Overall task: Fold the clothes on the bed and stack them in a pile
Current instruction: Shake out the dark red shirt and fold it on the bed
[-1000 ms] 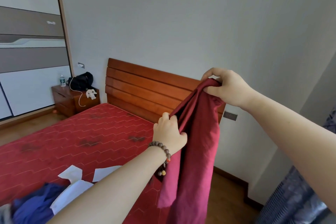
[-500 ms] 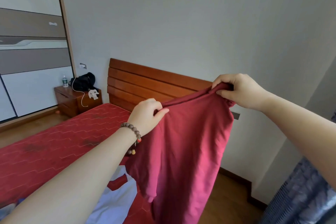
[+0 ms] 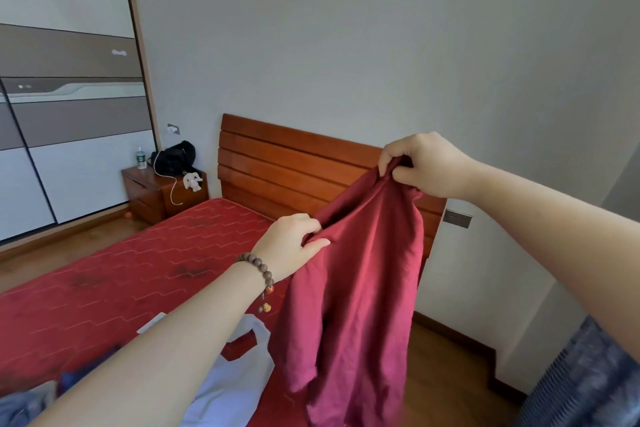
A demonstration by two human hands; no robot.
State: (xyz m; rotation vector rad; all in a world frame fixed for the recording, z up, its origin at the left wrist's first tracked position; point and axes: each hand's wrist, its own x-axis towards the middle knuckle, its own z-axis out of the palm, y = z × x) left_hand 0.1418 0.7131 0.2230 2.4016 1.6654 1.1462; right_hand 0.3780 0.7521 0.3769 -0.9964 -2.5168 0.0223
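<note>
So both hands have the dark red garment (image 3: pixel 356 288) up in the air, off to the right edge of the bed (image 3: pixel 121 274) and partly hanging over the wooden floor (image 3: pixel 446 388). The right hand (image 3: pixel 424 163) is pinched shut on a bunched bit at the very top, held high in front of the headboard (image 3: pixel 298 163). The left hand (image 3: pixel 289 248) sits lower and closer in, its grip also closed on a fold of the upper edge.

Stuff that I think could go sideways here:

- The cloth between the two hands is slack and twisted, not spread flat. If it gets laid down like this, the fold probably comes out lumpy and crooked.
- Hard to tell whether those are actually the shoulders or just random handfuls. Wrong spots means lopsided halves.
- The bottom hem dangles out of view near the floor side, so a slipped pinch likely drops it on the floor rather than the bed.
- There's a white garment (image 3: pixel 235 381) lying right below on the mattress, plus something blue (image 3: pixel 20 406) at the lower left. Setting the red one on top of those could tangle everything.
</note>
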